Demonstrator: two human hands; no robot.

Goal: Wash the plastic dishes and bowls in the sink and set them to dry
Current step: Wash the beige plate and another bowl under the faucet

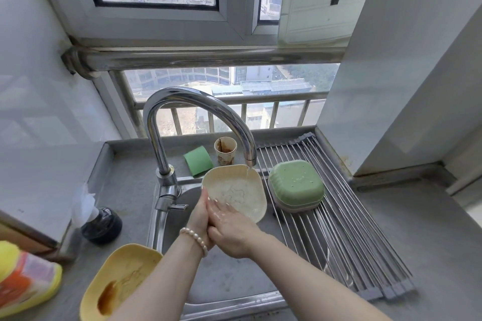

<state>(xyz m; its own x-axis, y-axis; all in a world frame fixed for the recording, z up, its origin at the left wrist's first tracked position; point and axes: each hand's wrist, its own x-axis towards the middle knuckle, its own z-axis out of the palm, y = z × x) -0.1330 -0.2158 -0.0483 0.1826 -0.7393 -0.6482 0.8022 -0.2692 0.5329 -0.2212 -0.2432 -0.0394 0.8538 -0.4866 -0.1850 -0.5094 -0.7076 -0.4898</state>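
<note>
So both hands are over the sink right now with a cream plastic bowl tipped up under the running faucet. Water comes off the spout and hits the bowl's far rim, then runs down the inside. The left hand grips the bowl by its near-left edge, thumb hooked over the rim, pearl bracelet on that wrist. The right hand isn't really gripping anything: its fingers lie flat and straight against the inside of the bowl, pressing on the wet surface.

On the right side of the sink there's a roll-up metal drying rack laid across the counter. A green bowl sits upside down at the rack's far-left end, stacked on top of what looks like a paler one, just beside the bowl being rinsed.

Near the front-left corner of the sink, a yellow dish leans on the rim, still dirty with a brown sauce smear inside. Along the back edge of the counter, behind the faucet, there's a green sponge and a paper cup with brown residue in it. By the left wall there's a black stopper-looking thing, and a yellow and orange bottle lies at the front-left corner.
</note>
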